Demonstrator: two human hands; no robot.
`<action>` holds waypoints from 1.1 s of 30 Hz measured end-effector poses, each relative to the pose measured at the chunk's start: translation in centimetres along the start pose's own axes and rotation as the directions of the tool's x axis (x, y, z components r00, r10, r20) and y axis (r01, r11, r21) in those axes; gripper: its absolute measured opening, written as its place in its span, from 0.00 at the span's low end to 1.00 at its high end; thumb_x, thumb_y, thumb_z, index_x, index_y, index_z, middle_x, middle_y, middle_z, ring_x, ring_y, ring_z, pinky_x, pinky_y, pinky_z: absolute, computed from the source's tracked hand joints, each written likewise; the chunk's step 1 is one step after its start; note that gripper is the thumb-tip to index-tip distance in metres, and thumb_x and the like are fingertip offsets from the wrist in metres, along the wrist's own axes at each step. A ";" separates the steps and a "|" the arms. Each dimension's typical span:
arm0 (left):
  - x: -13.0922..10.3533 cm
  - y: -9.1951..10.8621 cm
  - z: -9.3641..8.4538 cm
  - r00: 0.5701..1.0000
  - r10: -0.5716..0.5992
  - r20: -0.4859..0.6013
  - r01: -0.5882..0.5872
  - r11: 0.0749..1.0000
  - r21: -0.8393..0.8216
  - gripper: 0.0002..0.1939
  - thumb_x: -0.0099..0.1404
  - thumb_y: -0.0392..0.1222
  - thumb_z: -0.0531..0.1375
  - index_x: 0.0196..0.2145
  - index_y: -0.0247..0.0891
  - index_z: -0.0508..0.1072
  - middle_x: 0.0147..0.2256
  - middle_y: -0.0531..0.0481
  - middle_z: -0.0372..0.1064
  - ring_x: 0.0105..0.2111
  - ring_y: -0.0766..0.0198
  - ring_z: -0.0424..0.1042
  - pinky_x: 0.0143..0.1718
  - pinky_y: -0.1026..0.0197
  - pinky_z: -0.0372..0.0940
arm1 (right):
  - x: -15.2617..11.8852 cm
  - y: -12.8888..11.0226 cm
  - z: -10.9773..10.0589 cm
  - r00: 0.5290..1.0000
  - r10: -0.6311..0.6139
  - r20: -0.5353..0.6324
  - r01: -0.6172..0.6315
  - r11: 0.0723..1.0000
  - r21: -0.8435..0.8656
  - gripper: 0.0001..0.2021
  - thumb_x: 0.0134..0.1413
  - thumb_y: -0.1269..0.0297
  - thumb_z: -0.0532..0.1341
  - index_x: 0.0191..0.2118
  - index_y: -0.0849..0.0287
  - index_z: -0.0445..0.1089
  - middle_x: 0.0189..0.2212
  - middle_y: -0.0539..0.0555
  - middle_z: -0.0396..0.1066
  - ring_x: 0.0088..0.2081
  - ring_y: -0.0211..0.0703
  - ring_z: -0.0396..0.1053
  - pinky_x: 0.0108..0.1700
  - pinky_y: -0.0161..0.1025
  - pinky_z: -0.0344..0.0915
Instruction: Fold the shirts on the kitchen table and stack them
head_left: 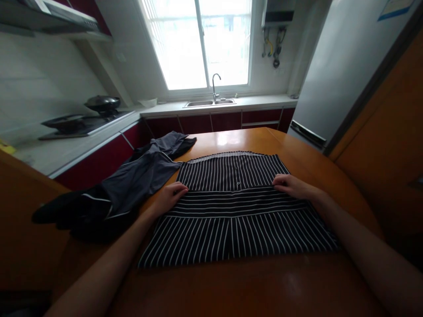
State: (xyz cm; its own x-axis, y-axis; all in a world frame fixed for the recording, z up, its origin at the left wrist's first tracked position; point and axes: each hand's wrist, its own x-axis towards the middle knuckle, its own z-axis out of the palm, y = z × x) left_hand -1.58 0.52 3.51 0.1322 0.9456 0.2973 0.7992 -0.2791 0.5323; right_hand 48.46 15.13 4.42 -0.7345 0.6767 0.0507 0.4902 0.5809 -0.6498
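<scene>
A black garment with white stripes (198, 237) lies spread flat on the wooden table (254, 286). It has a waist band with sideways stripes, small buttons on the upper part and a split between two lower panels; whether it is a romper or another piece I cannot tell. My left hand (171, 196) pinches its left edge at the waist. At the same height on the right edge, my right hand (291, 185) has its fingers closed on the cloth. Left of the garment lies a rumpled dark grey and black piece of clothing (132, 176) with white piping.
Behind the table runs a counter (264, 102) with a sink (200, 104) and tap under a bright window. A stove with a lidded pan (103, 104) stands at the left. At the right is a tall fridge (340, 70).
</scene>
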 end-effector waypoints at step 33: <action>0.3 -0.1 0.1 0.985 -0.111 -0.133 0.131 0.981 0.145 0.20 0.66 0.57 0.56 0.40 0.39 0.80 0.39 0.44 0.77 0.41 0.53 0.76 0.48 0.53 0.69 | -0.3 3.0 -2.1 0.947 0.095 -0.307 -0.154 0.972 -0.175 0.16 0.61 0.61 0.57 0.49 0.60 0.76 0.49 0.62 0.75 0.51 0.54 0.72 0.57 0.49 0.65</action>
State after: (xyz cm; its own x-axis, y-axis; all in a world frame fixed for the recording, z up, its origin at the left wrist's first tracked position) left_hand -1.54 0.86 3.45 -0.0370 0.9401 0.3390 0.8861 -0.1260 0.4460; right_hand 51.18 17.61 4.06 -0.5053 0.8346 0.2193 0.6719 0.5400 -0.5070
